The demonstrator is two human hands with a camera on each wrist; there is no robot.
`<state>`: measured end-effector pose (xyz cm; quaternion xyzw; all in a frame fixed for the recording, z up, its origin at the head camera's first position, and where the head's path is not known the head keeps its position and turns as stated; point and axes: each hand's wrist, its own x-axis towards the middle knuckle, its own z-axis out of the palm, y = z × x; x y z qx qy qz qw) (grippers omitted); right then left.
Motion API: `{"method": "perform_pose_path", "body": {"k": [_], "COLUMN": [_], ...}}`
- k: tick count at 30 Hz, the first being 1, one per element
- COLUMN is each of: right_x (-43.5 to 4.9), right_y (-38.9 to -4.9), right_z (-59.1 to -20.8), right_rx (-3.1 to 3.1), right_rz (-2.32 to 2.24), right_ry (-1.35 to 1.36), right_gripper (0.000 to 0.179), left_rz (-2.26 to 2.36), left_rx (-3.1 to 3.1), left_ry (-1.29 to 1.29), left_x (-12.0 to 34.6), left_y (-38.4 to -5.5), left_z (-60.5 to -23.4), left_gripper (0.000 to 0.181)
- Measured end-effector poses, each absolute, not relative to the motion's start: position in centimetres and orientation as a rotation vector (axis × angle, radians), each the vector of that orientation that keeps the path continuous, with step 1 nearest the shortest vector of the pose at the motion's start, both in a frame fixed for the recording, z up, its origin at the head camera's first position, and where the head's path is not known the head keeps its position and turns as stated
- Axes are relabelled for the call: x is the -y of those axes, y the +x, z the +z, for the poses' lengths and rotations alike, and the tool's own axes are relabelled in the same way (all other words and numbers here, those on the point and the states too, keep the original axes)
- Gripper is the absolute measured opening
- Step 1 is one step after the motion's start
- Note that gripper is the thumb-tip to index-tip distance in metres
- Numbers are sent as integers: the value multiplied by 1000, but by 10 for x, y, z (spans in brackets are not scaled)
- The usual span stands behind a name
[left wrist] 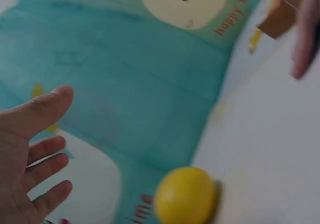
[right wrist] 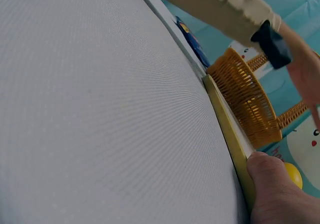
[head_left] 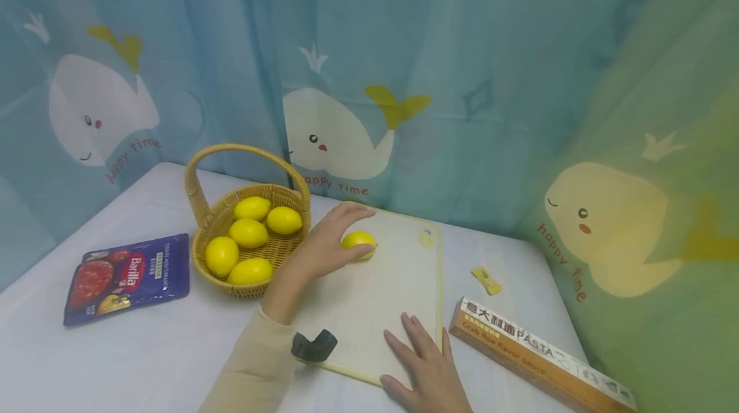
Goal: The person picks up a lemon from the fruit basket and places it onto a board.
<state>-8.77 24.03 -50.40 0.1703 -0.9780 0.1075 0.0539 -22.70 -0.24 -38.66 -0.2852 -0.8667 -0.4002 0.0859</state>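
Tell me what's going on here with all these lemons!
A person is working at a white board. The left hand is open right beside one lemon on the board, but isn't holding it. The right hand rests on the board's near right corner, fingers spread. Five more lemons sit in the basket. A pouch lies left of the basket, and a pasta box lies right of the board.
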Motion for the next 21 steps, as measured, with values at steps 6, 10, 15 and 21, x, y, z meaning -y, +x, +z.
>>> {"method": "perform_pose_path", "body": {"k": [6,10,15,21], "right_x": [-240,-240,-240,-239], "right_y": [-88,-89,-89,-90], "right_z": [-504,-504,-503,-503], "right_rx": [2994,3008,3046,3039], "right_rz": [347,355,363,360], "right_ry": [495,498,486,478], "right_gripper": [66,66,70,68], "left_rz": [-1141,-1121,-1105,-1055], "left_rx": [2575,2558,2555,2619], "left_ry": [-876,-880,-851,-811], "left_x": [17,34,63,102], "left_y": [-203,-189,-175,-168], "left_z": [-356,-341,-328,-326], "left_gripper": [53,51,49,43]}}
